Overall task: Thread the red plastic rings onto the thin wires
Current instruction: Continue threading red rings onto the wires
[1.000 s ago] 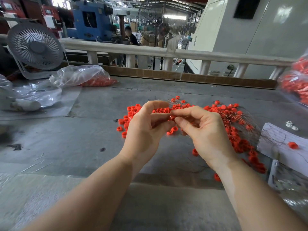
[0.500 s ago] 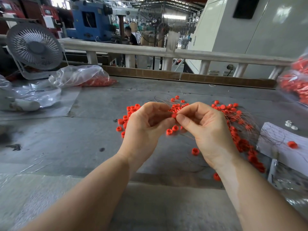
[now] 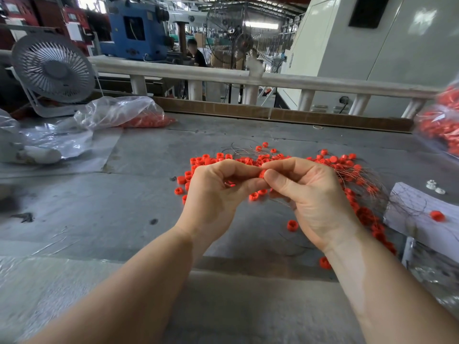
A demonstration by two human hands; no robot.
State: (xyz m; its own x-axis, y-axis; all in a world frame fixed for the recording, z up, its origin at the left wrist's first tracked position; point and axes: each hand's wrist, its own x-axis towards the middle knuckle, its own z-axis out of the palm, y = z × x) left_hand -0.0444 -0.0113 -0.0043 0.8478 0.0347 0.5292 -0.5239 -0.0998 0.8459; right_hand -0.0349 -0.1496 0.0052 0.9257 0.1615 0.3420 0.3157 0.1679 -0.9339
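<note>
Grey worktable [image 3: 139, 202] strewn with red rings [image 3: 365, 214], factory hall behind.

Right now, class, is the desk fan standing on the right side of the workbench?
No: the desk fan stands at the far left of the workbench, behind a clear plastic bag.

Both forearms reach up from the lower frame; left hand [image 3: 218, 194] and right hand [image 3: 315, 194] meet fingertip to fingertip at centre, fingers curled, pinching
</note>
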